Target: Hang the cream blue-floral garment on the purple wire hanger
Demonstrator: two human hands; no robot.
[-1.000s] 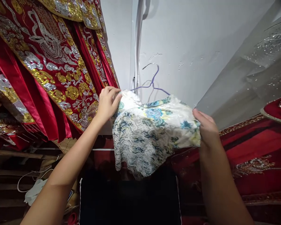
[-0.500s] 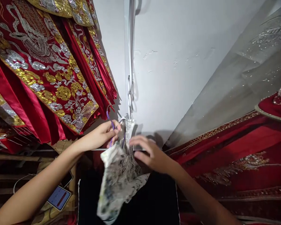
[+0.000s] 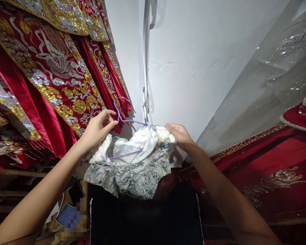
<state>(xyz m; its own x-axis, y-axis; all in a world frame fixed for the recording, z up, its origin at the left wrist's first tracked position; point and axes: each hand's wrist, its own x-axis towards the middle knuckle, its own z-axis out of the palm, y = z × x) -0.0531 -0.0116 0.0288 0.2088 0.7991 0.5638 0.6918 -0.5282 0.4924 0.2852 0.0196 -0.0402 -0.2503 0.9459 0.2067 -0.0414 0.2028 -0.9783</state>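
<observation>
Now | left hand (image 3: 98, 127) pinching hanger (image 3: 124, 119) | right hand (image 3: 180, 134) gripping garment (image 3: 132, 163)

Glossy floral cloth garment (image 3: 132, 166) on a thin, seemingly wire hanger (image 3: 122, 117); matt wall (image 3: 193, 51).

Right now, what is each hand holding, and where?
Left hand: purple hanger, pinched below its hook. Right hand: floral garment, gripped at its upper right edge.

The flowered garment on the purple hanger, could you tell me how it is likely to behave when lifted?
The flowered garment is probably floppy: it sags in folds between the left hand and right hand. It seems light, since fingertips alone hold it up. Its sheen suggests slippery cloth that may slide off the thin hanger, which is already partly out of the neck.
</observation>
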